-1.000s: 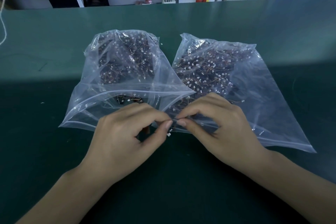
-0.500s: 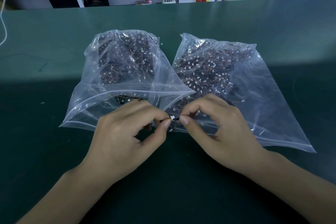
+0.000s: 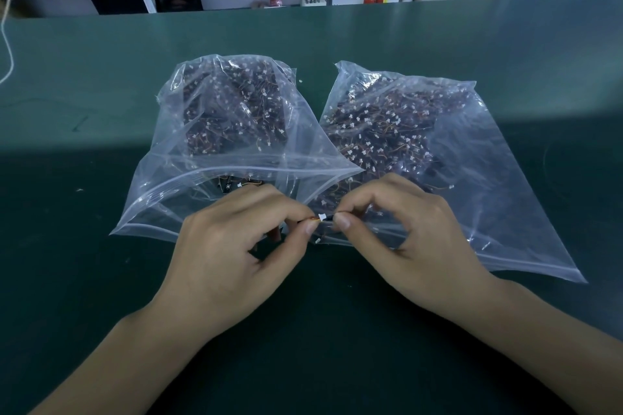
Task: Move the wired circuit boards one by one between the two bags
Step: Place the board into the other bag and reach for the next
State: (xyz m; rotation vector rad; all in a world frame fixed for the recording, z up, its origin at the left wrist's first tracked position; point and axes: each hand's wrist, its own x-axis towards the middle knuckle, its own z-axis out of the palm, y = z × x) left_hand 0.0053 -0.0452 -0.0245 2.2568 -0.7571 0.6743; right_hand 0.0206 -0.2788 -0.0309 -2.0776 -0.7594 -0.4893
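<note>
Green counter (image 3: 101,280) carries two well-filled bags (image 3: 236,131) (image 3: 438,152); left hand (image 3: 232,256) and right hand (image 3: 404,236) each pinch one wired board (image 3: 322,217) between them, so much seems left.

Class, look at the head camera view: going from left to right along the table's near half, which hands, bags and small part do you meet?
Left bag → left hand → white connector pinched between both hands → right hand → right bag.
</note>
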